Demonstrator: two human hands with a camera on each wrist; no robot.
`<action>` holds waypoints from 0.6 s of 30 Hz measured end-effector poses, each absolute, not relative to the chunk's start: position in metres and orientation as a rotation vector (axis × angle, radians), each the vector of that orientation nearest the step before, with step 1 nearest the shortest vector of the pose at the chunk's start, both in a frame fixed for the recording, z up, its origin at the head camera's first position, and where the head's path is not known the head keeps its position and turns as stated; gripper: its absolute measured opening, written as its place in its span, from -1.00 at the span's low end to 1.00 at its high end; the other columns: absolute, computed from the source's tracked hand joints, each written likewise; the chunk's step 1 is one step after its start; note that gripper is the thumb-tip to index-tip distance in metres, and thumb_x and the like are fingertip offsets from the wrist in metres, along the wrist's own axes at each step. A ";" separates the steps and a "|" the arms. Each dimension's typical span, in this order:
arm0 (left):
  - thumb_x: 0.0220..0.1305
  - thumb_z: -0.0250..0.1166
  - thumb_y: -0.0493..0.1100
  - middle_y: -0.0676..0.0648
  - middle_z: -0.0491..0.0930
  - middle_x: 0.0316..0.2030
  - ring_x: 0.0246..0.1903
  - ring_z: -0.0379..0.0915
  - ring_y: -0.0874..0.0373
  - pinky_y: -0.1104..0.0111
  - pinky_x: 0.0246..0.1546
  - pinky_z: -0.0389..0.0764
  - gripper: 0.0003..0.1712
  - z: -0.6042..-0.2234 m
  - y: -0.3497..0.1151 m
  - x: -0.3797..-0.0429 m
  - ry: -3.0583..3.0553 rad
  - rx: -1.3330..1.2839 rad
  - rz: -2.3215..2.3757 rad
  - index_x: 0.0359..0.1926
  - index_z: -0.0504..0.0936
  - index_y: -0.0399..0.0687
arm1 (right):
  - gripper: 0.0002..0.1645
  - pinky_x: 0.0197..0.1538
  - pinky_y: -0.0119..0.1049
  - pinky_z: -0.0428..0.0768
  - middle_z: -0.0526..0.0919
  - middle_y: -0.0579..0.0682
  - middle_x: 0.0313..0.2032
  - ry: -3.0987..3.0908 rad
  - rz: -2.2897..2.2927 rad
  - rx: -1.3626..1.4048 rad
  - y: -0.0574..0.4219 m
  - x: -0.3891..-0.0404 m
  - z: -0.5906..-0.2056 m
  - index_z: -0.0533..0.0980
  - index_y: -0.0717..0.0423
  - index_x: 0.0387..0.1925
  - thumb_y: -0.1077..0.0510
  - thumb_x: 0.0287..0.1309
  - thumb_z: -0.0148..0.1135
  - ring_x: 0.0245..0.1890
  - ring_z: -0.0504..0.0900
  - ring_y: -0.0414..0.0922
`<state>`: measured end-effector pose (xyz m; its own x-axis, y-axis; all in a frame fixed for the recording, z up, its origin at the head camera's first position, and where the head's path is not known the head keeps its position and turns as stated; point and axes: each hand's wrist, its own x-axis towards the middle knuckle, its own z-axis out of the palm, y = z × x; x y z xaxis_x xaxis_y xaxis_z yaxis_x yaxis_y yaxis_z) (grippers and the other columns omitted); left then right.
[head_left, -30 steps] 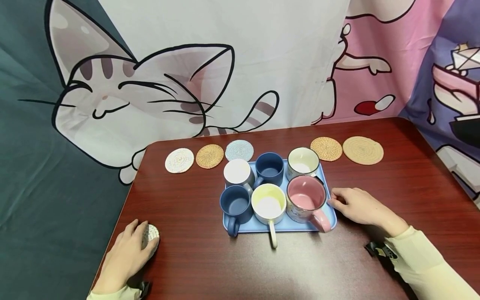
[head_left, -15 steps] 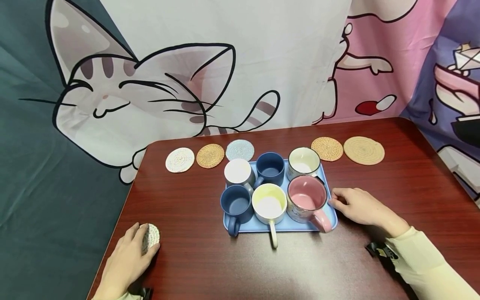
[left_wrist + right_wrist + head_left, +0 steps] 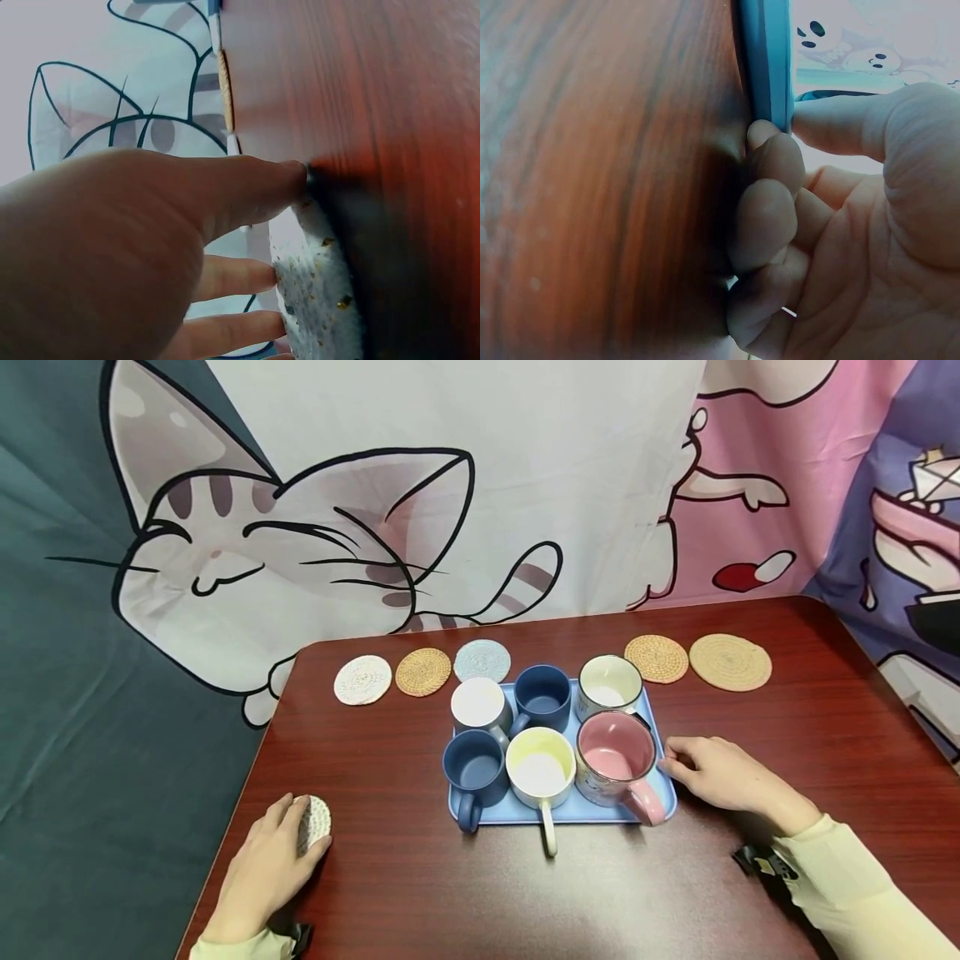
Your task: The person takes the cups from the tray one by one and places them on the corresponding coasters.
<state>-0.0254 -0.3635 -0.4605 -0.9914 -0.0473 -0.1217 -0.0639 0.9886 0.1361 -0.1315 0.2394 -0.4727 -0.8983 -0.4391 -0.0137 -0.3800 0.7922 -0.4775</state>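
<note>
At the table's left side my left hand (image 3: 266, 868) pinches a round white woven coaster (image 3: 315, 822) with thumb and fingers. In the left wrist view the thumb lies at the edge of that coaster (image 3: 319, 292), and the fingertips touch its surface; the hand covers part of it. My right hand (image 3: 731, 777) pinches the right rim of a light blue tray (image 3: 663, 789). The right wrist view shows the thumb on one side of the tray's edge (image 3: 769, 64) and curled fingers on the other. Several mugs stand on the tray, the pink mug (image 3: 615, 756) nearest that hand.
On the tray are also a yellow mug (image 3: 540, 768), blue mugs (image 3: 472, 768), a grey mug (image 3: 480, 710) and a cream mug (image 3: 609, 685). A row of coasters, white (image 3: 363, 680), tan (image 3: 423, 672), light blue (image 3: 482, 660) and beige (image 3: 730, 662), lies along the back edge.
My left hand has shifted slightly right and away from me, with the white coaster in it. The right hand and the tray stay in place.
</note>
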 end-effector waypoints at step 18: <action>0.28 0.40 0.05 -0.43 0.37 0.37 0.28 0.38 -0.46 -0.33 0.11 0.49 -0.22 -0.460 -0.338 -0.072 3.090 0.134 0.210 0.39 0.43 -0.26 | -0.59 -0.43 -0.40 0.19 0.22 -0.30 -0.65 2.862 -0.719 -0.648 0.240 -0.131 -0.473 0.34 -0.15 -0.57 0.07 0.38 0.29 -0.59 0.21 -0.38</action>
